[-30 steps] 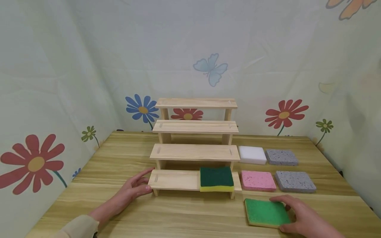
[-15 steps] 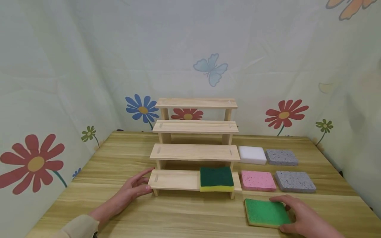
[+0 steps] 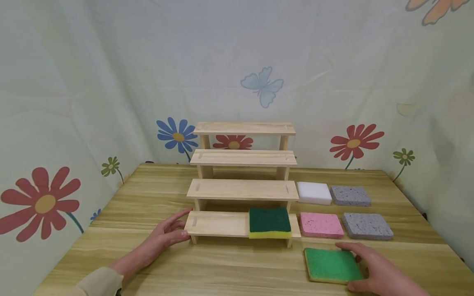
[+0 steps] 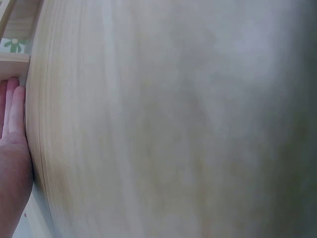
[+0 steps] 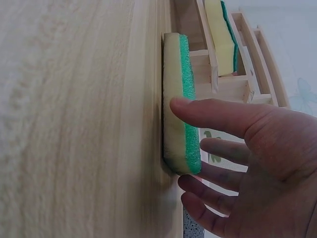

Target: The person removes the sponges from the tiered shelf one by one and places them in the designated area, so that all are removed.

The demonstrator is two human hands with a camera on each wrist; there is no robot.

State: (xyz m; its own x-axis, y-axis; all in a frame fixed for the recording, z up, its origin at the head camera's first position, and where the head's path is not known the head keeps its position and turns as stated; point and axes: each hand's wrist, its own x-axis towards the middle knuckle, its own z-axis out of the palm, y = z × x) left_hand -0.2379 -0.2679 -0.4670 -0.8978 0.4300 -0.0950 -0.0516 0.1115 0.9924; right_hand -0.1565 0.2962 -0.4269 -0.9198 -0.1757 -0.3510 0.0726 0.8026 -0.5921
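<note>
In the head view a four-tier wooden stand (image 3: 241, 189) stands mid-table. At the left end of its lowest step is my left hand (image 3: 161, 238), index fingertip by the back corner and thumb by the front. The left wrist view shows its fingers (image 4: 17, 111) nearly straight. A bright green scouring sponge (image 3: 331, 265) lies flat on the table at front right. My right hand (image 3: 372, 267) spans its right end, index finger at the far edge, thumb at the near one. In the right wrist view the thumb overlaps the sponge's pale side; the other fingers curve behind.
A dark green and yellow sponge (image 3: 269, 222) sits on the lowest step's right part. Right of the stand lie a white sponge (image 3: 314, 193), a pink one (image 3: 321, 224) and grey ones (image 3: 367, 225). Flower-printed cloth (image 3: 222, 49) hangs behind the table.
</note>
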